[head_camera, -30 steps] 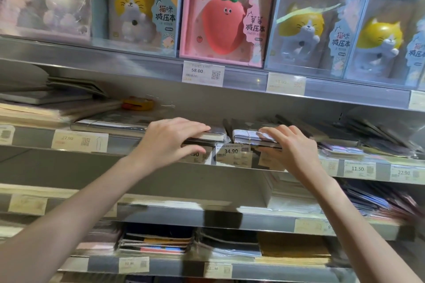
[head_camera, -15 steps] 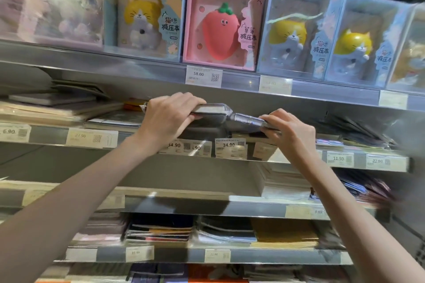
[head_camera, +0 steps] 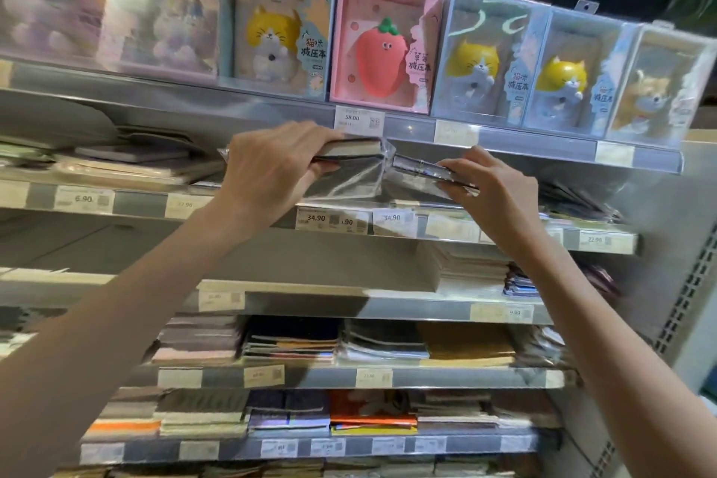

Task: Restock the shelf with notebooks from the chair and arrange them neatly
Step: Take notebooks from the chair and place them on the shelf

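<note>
Two wrapped notebooks held up in front of the second shelf [head_camera: 240, 202].

Left hand [head_camera: 267, 171] fingers clamped on thick notebook [head_camera: 355, 148]; right hand [head_camera: 492, 190] fingers clamped on thinner notebook [head_camera: 421, 169], both just above price tags [head_camera: 329, 219], nearly touching end to end.

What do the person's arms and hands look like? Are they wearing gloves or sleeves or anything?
No gloves and no sleeves in view. Both forearms are bare all the way to the picture's lower edge. The left hand and the right hand are bare too. I see no watch, bracelet or ring on either one. The fingers are slim, with short, plain nails as far as the blur lets me tell.
</note>
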Available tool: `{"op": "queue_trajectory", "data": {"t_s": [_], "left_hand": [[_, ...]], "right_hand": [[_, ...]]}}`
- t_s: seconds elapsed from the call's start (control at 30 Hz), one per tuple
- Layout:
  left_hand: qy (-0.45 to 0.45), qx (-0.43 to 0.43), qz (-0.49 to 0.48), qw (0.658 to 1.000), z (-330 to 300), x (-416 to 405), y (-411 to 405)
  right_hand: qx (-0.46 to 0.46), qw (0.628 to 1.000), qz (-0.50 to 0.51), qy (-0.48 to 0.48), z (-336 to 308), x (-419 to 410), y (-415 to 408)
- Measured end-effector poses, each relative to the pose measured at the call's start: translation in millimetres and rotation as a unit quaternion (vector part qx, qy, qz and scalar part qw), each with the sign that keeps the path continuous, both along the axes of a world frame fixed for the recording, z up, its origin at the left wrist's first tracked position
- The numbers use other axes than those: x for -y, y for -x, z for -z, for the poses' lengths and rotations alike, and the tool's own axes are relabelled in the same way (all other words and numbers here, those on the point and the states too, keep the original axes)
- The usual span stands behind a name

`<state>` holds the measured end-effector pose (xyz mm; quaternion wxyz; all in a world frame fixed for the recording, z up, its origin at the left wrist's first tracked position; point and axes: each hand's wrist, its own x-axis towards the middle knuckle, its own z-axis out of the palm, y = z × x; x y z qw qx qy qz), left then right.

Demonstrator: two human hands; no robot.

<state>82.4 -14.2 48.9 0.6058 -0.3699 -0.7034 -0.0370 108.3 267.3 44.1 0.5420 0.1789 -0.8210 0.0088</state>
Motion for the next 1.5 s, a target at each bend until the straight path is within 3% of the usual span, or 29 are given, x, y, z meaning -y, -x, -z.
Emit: {"op": "queue_trajectory", "data": {"t_s": [0.33, 0.67, 0.93, 1.2, 1.5], "left_hand": [[0.009, 0.095, 0.046, 0.994, 79.9, 26.2, -31.0], [0.037, 0.288, 0.006, 0.957, 266.4, 38.2, -42.6], [0.017, 0.461, -0.034, 0.887, 417.7, 31.0, -64.8], [0.011, 0.551, -0.078, 0.83, 547.7, 18.4, -86.6], [0.027, 0.588, -0.123, 0.799, 625.5, 12.6, -131.0]], "right_hand": [[0.112, 0.993, 0.017, -0.015, 68.6, 30.4, -51.9], [0.331, 0.943, 0.033, 0.008, 235.4, 55.6, -59.8], [0.488, 0.872, 0.03, 0.033, 375.6, 52.4, -63.1], [0.605, 0.794, 0.054, 0.029, 486.0, 34.3, -83.0], [0.624, 0.781, 0.034, -0.006, 547.2, 18.8, -96.4]]}}
